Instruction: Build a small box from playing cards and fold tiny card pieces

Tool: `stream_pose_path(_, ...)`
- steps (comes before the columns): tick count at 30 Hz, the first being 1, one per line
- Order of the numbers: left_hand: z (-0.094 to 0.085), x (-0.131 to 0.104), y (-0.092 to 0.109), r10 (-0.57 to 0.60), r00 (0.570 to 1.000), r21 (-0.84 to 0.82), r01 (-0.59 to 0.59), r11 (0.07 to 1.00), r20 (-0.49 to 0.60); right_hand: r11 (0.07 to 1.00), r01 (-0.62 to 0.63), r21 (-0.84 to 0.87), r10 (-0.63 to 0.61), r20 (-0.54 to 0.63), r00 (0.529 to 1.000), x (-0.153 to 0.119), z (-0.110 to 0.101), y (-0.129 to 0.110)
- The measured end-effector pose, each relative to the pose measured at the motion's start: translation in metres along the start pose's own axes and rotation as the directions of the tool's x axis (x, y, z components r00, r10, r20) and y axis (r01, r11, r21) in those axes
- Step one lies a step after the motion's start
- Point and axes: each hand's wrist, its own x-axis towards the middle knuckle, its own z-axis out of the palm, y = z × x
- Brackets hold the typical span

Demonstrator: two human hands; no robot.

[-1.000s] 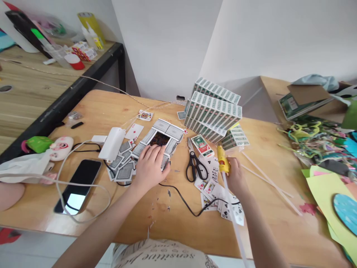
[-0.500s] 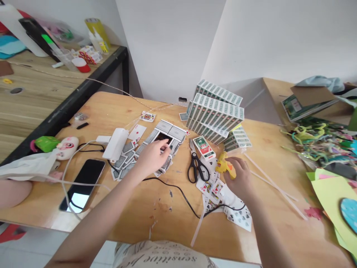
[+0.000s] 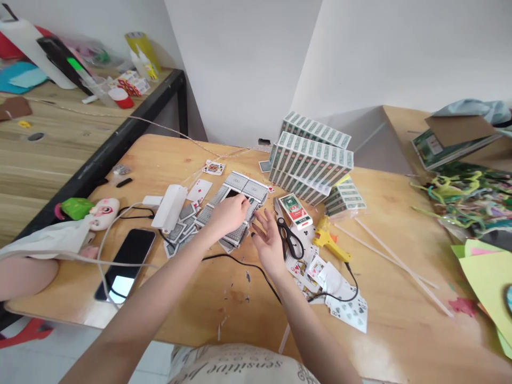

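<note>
My left hand (image 3: pixel 231 214) rests over a flat structure of playing cards (image 3: pixel 245 185) with grey patterned backs, its fingers curled together near the dark opening in the middle. Whatever those fingers pinch is hidden. My right hand (image 3: pixel 269 241) is at the structure's right side, fingers apart, holding nothing. Beside it lie black-handled scissors (image 3: pixel 295 246), partly covered by the hand. A yellow glue gun (image 3: pixel 331 241) lies on face-up cards (image 3: pixel 347 304) to the right, its black cord trailing from the handle. A green and red card box (image 3: pixel 295 209) is just behind the scissors.
Stacked card boxes (image 3: pixel 312 160) stand at the back. On the left are a phone (image 3: pixel 126 264), a white power adapter (image 3: pixel 170 207) and loose cards (image 3: pixel 184 224). Clear sticks (image 3: pixel 404 266) and coloured paper (image 3: pixel 486 282) lie right. A person's arm (image 3: pixel 30 280) rests at the left edge.
My right hand has let go of the glue gun, leaving it on the table, and moved left to the card structure. My left hand stays over the structure.
</note>
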Motion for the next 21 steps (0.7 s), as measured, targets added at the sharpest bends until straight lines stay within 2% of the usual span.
stream_pose_path(7, 0.0042, -0.002, -0.0006, 0.055, 0.995, -0.031, -0.058, 0.998, -0.08, 0.999, -0.023, -0.04, 0.024, 0.042, 0.999, -0.0016, -0.0018, 0.0026)
stream_pose_path(14, 0.0049, -0.0019, 0.0019, -0.032, 0.997, -0.014, 0.031, 0.999, -0.07, 0.99, -0.001, -0.142, 0.013, 0.081, 0.997, -0.0018, -0.001, -0.0039)
stream_pose_path(21, 0.0088, 0.0006, -0.0006, -0.054, 0.994, -0.015, 0.053, 0.998, -0.091, 0.98, 0.021, -0.196, -0.008, 0.068, 0.998, -0.0017, -0.0004, -0.0045)
